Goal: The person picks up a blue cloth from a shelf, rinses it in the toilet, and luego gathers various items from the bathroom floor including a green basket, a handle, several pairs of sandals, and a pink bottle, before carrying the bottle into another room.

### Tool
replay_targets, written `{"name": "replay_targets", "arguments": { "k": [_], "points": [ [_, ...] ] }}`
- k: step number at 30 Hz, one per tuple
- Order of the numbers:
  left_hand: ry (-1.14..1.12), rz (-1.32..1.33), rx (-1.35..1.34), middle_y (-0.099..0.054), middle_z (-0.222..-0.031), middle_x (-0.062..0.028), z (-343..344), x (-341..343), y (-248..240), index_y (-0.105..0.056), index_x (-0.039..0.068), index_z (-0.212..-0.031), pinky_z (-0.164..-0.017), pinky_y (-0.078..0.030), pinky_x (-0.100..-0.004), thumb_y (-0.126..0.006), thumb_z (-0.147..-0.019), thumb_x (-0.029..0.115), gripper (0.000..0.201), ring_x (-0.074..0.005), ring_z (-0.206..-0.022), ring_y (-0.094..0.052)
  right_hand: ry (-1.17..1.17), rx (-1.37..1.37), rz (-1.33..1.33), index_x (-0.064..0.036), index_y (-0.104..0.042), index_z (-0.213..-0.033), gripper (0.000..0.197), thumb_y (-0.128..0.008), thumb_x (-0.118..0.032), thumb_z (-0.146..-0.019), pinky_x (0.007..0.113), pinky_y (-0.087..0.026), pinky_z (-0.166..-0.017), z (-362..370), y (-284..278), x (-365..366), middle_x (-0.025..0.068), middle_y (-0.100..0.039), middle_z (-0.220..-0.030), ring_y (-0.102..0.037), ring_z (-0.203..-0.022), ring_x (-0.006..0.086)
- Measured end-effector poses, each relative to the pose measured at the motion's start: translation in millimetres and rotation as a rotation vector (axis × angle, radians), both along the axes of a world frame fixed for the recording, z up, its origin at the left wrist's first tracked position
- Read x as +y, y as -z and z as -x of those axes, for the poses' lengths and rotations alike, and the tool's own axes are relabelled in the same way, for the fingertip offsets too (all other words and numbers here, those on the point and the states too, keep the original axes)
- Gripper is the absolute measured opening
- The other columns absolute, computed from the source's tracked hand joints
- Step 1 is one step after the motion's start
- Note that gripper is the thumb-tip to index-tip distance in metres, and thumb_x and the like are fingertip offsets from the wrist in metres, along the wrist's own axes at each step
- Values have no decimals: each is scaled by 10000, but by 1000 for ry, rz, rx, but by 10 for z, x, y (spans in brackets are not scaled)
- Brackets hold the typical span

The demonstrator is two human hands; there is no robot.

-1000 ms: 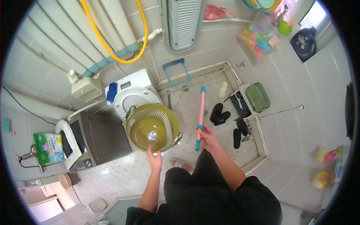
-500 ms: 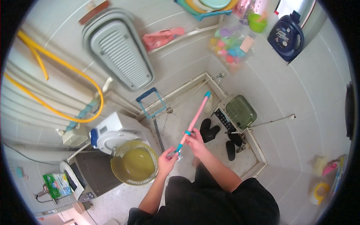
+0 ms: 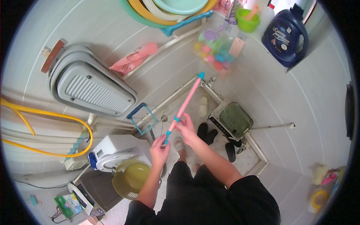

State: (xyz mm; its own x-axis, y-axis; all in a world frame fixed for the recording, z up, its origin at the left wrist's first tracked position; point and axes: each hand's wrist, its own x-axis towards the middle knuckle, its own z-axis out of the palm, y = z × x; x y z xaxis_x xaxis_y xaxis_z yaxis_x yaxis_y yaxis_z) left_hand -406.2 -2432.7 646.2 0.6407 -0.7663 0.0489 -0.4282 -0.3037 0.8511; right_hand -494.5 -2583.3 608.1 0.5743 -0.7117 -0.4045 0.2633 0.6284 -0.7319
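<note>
A slim pink tube (image 3: 189,96) with turquoise end pieces and a turquoise collar slants up and to the right in front of me; its exact kind I cannot make out. My right hand (image 3: 187,128) is closed around it just below the collar. Lower down, my left hand (image 3: 159,150) grips the turquoise bottom end between thumb and fingers. The tube's far tip points toward the wall corner and touches nothing.
On the left stand a white washing machine (image 3: 112,146) and an olive basin (image 3: 135,177). A grey baby bathtub (image 3: 93,88) hangs on the wall. Dark slippers (image 3: 206,134) lie on the floor near a rack with a green basket (image 3: 236,120). A detergent jug (image 3: 285,37) stands on the ledge.
Both hands and the tube have shifted slightly left and up in the picture, while my view has also moved. Both hands keep their hold.
</note>
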Motion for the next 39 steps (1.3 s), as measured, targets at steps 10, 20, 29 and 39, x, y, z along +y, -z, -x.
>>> {"name": "replay_targets", "arguments": {
  "k": [10, 20, 29, 39],
  "points": [
    [144, 253, -330, -643, -1219, -208, -737, -1118, -761, -625, -16, -1199, -980, -480, -397, -610, -850, -21, 349, -331, -1123, -635, 40, -119, 12, -68, -392, -1380, 574, -689, -181, -903, 255, -457, -630, -802, -720, -1028, 59, -649, -1021, -641, -842, 129],
    [217, 434, -557, -691, -1038, -175, -1184, -2546, -1727, -653, -31, -1112, -806, -543, -327, -629, -859, -13, 255, -250, -933, -686, 160, -32, 313, -27, -447, -1406, 563, -601, -339, -963, 241, -428, -601, -1180, -1650, -2141, 33, -642, -1009, -627, -755, 118],
    [30, 521, -57, -662, -914, -92, -1553, -3664, -1222, -586, -73, -1098, -768, -494, -266, -548, -966, 36, 175, -141, -852, -620, 181, 58, 420, -44, -491, -1380, 514, -628, -288, -948, 277, -469, -716, -1169, -1230, -2798, 56, -644, -1041, -601, -833, 126],
    [-190, 698, 512, -621, -764, -40, -1871, -4289, -1170, -611, 7, -1049, -616, -510, -306, -526, -979, 330, 341, -167, -641, -591, 104, 70, 366, -60, -535, -1341, 415, -594, -157, -941, 262, -503, -737, -700, -153, -2623, 53, -636, -1056, -610, -814, 126]
  ]
}}
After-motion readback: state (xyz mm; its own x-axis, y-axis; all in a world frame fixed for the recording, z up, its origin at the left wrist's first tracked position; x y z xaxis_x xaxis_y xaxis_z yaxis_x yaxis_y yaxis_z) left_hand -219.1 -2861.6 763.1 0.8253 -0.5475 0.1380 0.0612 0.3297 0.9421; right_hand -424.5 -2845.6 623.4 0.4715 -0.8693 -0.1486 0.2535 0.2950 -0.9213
